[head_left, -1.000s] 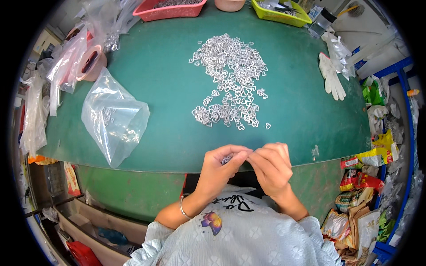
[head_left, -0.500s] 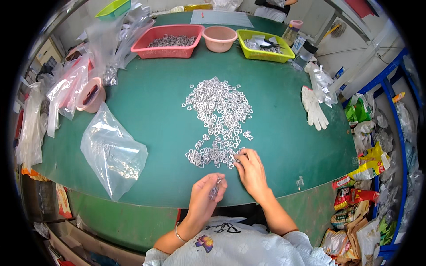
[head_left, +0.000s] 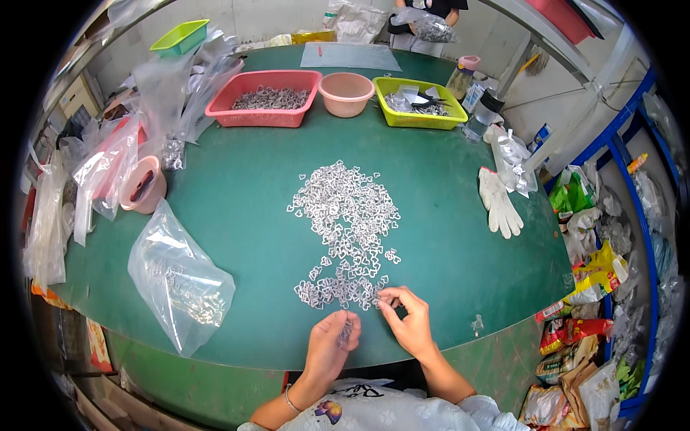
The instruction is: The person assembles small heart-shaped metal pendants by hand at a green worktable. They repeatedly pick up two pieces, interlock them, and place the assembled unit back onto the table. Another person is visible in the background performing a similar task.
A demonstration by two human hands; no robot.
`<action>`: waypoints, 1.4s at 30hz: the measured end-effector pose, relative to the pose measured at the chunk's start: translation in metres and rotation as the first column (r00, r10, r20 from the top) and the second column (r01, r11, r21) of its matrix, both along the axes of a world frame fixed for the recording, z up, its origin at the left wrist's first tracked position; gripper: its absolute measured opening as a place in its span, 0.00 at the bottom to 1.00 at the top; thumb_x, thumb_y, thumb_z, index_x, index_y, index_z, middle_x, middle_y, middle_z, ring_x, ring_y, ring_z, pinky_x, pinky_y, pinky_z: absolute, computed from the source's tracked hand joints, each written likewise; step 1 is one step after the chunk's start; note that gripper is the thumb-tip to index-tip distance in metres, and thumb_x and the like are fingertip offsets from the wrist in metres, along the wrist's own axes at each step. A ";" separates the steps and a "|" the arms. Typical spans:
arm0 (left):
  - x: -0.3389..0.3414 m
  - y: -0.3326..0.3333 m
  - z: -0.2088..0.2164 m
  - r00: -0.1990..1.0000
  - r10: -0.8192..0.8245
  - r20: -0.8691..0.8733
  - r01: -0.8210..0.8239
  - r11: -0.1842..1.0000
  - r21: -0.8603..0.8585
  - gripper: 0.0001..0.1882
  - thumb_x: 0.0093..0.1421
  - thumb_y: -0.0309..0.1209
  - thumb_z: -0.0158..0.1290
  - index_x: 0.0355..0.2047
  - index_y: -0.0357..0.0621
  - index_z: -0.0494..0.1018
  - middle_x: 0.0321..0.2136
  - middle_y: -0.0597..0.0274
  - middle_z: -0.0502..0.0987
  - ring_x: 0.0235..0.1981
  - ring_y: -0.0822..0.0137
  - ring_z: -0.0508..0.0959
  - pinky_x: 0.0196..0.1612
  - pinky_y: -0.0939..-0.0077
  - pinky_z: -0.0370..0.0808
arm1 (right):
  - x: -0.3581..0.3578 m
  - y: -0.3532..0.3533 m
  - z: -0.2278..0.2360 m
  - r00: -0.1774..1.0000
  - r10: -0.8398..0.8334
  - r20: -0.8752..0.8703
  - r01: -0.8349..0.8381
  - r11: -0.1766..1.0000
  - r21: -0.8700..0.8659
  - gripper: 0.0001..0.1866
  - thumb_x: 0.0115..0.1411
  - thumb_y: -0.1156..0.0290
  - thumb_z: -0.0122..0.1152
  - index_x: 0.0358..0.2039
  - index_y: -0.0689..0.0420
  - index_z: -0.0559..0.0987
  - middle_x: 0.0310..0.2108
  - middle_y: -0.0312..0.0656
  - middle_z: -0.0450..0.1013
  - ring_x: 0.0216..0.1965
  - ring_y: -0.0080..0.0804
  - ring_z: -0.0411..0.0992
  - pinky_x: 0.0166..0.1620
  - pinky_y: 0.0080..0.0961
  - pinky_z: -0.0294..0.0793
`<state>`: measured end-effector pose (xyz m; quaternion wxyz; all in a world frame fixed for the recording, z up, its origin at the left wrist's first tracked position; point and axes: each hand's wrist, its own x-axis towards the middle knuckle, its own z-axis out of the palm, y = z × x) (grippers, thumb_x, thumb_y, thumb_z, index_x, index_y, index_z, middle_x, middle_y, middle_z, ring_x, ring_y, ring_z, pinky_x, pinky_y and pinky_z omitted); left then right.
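Observation:
A long pile of several small silver heart-shaped metal pieces [head_left: 346, 230] lies on the green table [head_left: 244, 215]. My left hand [head_left: 332, 345] is cupped near the table's front edge and holds a small bunch of those pieces. My right hand [head_left: 408, 320] sits at the near end of the pile, with its fingertips pinching a piece there. A clear plastic bag [head_left: 178, 279] with some metal pieces inside lies to the left of my hands.
At the back stand a pink tray [head_left: 264, 97] of metal parts, a pink bowl [head_left: 346, 93] and a yellow-green tray [head_left: 420, 103]. White gloves [head_left: 497, 202] lie at right. Plastic bags [head_left: 100, 172] crowd the left edge. Another person [head_left: 424, 21] stands beyond the table.
My hands have moved from the table's front edge up to the near end of the pile. My head has tilted up, so more of the far table shows.

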<state>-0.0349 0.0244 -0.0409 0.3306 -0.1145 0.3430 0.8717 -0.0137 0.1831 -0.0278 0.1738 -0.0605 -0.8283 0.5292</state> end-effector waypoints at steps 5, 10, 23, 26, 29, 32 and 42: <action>-0.011 0.006 0.000 0.999 -0.040 -0.036 0.038 0.998 -0.048 0.09 0.61 0.29 0.44 0.35 0.35 0.68 0.19 0.67 0.63 0.17 0.79 0.58 0.18 0.87 0.54 | -0.002 -0.001 0.007 0.991 0.120 0.063 -0.114 0.989 -0.095 0.07 0.49 0.83 0.57 0.31 0.64 0.77 0.29 0.43 0.73 0.31 0.30 0.71 0.35 0.21 0.70; -0.016 0.010 0.004 0.997 -0.052 -0.057 0.043 0.989 -0.139 0.07 0.61 0.28 0.45 0.35 0.36 0.69 0.17 0.70 0.61 0.16 0.80 0.56 0.17 0.86 0.52 | -0.010 0.001 0.009 0.982 0.187 0.025 -0.182 0.976 -0.121 0.06 0.49 0.82 0.58 0.30 0.63 0.77 0.28 0.43 0.73 0.31 0.31 0.70 0.34 0.23 0.70; -0.029 0.012 0.012 0.967 -0.217 -0.134 0.168 0.937 -0.305 0.10 0.56 0.27 0.52 0.38 0.37 0.72 0.18 0.73 0.67 0.17 0.83 0.61 0.18 0.90 0.56 | -0.021 0.006 0.009 0.977 0.187 -0.104 -0.196 0.977 -0.082 0.08 0.45 0.85 0.60 0.28 0.63 0.75 0.28 0.44 0.71 0.29 0.36 0.69 0.32 0.25 0.68; -0.033 0.014 0.011 0.966 -0.230 -0.119 0.184 0.932 -0.311 0.10 0.57 0.27 0.51 0.38 0.36 0.71 0.19 0.72 0.67 0.17 0.83 0.60 0.19 0.89 0.56 | -0.023 0.006 0.007 0.978 0.179 -0.106 -0.188 0.979 -0.074 0.08 0.45 0.85 0.60 0.28 0.63 0.75 0.28 0.44 0.70 0.29 0.36 0.69 0.32 0.25 0.68; -0.037 0.016 0.013 0.962 -0.255 -0.102 0.207 0.918 -0.338 0.10 0.58 0.27 0.49 0.38 0.33 0.69 0.18 0.70 0.65 0.17 0.81 0.59 0.20 0.87 0.55 | -0.026 0.008 0.007 0.980 0.176 -0.093 -0.183 0.981 -0.071 0.08 0.44 0.85 0.60 0.28 0.63 0.75 0.27 0.43 0.70 0.28 0.36 0.68 0.32 0.25 0.68; -0.040 0.017 0.011 0.956 -0.285 -0.073 0.246 0.912 -0.328 0.09 0.58 0.26 0.49 0.37 0.32 0.70 0.18 0.69 0.65 0.18 0.81 0.60 0.20 0.87 0.55 | -0.025 0.008 0.006 0.984 0.151 -0.098 -0.159 0.984 -0.080 0.08 0.44 0.85 0.61 0.28 0.63 0.76 0.27 0.43 0.70 0.28 0.36 0.68 0.32 0.25 0.68; -0.042 0.017 0.010 0.953 -0.266 -0.146 0.199 0.910 -0.363 0.06 0.57 0.25 0.51 0.32 0.33 0.72 0.18 0.68 0.67 0.17 0.80 0.61 0.19 0.86 0.56 | -0.025 0.010 0.005 0.984 0.161 -0.077 -0.168 0.980 -0.107 0.08 0.43 0.85 0.62 0.26 0.64 0.76 0.28 0.43 0.69 0.30 0.34 0.68 0.33 0.23 0.68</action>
